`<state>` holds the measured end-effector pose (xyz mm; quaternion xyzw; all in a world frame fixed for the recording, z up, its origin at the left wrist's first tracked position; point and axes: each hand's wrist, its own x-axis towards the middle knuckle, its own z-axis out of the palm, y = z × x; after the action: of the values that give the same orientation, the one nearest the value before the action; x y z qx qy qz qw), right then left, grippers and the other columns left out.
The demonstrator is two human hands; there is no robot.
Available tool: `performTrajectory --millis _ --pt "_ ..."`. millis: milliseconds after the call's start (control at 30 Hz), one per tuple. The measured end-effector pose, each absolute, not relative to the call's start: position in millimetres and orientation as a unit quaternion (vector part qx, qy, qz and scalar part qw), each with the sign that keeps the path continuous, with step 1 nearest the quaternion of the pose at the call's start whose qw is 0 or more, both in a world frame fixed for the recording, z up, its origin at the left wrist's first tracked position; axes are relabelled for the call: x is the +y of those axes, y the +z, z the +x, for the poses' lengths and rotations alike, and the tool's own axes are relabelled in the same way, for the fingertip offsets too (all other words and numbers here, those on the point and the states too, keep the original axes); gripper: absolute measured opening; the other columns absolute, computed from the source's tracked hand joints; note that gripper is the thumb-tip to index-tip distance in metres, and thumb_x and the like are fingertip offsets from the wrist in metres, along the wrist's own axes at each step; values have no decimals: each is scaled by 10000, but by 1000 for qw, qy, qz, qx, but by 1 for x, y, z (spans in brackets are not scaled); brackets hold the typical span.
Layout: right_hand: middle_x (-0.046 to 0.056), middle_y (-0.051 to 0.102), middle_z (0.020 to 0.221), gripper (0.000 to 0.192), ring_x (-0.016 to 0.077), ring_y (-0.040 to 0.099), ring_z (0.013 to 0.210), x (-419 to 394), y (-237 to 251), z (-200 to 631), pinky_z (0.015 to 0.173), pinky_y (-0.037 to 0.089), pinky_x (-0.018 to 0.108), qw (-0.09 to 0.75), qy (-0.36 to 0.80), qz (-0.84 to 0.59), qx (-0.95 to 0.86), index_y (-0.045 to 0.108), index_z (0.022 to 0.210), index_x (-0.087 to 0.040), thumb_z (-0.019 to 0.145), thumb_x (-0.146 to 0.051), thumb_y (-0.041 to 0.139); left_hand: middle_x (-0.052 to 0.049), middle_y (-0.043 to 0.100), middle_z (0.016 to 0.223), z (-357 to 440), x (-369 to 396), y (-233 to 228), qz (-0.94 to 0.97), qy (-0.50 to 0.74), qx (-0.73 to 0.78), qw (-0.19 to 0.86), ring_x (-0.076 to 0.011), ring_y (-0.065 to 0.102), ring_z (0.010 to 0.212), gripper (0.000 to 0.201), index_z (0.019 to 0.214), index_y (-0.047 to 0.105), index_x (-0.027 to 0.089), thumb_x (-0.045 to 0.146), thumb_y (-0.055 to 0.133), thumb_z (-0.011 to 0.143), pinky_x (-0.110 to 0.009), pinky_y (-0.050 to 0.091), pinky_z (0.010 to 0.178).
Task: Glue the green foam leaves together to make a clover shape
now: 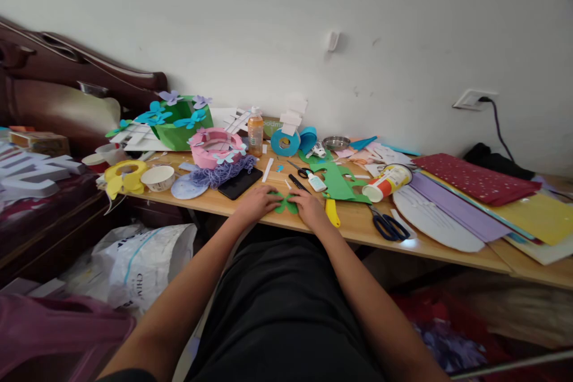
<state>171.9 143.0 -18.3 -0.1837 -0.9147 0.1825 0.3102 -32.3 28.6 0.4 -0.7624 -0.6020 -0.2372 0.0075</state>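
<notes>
A green butterfly-shaped cutout (285, 205) lies low at the table's front edge, between my two hands. My left hand (257, 203) holds its left side with the fingers bent together. On the other side, my right hand (311, 209) grips the right wing, its fingertips partly hidden. Just beyond my right hand are a black pen-like tool (299, 184), small black scissors (304, 172) and a white glue bottle (317, 182). A yellow-handled cutter (332, 212) lies to the right of that hand. Green sheet scraps (339, 181) with cut-out holes spread behind it.
To the left stand a pink ring (215, 148) with butterflies, a green basket-like piece (181, 122), a bottle (255, 131), a black phone (240, 183) and a white bowl (158, 178). Rightward lie a paper cup (387, 182), large scissors (388, 225) and stacked coloured sheets (478, 179).
</notes>
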Motion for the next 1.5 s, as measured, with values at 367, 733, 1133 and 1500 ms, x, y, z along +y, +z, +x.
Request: performTrajectory --millis 367,733,1133,1500 --pt "98 577 1350 436 244 470 1288 134 -6 174 1127 387 427 309 118 -178 -927 768 1081 -216 867 14 465 -105 634 1270 -31 28 2 -766 -224 -603 18 -271 586 1177 304 1225 721 281 351 559 977 -416 432 1053" --pt "98 616 1282 398 236 506 1222 134 -6 173 1105 406 409 298 102 -176 -933 777 1034 -206 867 5 484 -88 647 1302 -31 28 3 -768 -229 -598 17 -258 589 1201 309 1213 725 292 356 510 1001 -413 430 1059" --pt "83 640 1235 410 233 533 1186 135 -8 171 1075 422 412 308 108 -187 -927 769 994 -217 834 21 475 -83 656 1292 -31 28 3 -770 -224 -597 20 -256 597 1189 305 1204 729 295 382 528 992 -413 432 1061" --pt "138 610 1179 513 273 501 1174 123 0 177 1075 398 448 451 94 -287 -840 648 1213 -159 800 0 387 -37 480 1508 -24 19 12 -766 -206 -608 40 -324 313 1437 372 1257 689 355 496 455 1004 -535 246 1171"
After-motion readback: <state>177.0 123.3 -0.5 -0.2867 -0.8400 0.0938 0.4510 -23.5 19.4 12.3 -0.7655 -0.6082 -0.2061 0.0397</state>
